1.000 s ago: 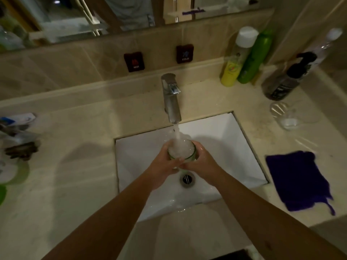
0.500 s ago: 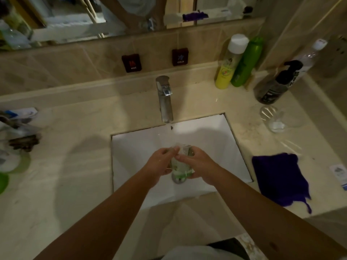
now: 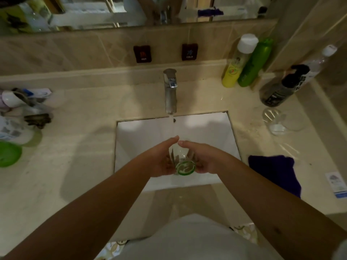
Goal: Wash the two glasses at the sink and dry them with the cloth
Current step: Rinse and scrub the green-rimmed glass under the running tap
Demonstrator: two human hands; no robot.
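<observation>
Glass (image 3: 181, 160) now tipped, base toward camera.

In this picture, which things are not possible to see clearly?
Head view only:
- Sink drain: hidden behind the green-based clear glass that the left hand and right hand hold.
- Dark pump bottle: label too blurred.
- Small white leaflet: cut by right edge.
- Second clear glass: clean or dirty unclear.

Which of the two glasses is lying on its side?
The clear glass with the green base, held over the white sink between the left hand and right hand. The other clear glass stands upright on the counter.
</observation>
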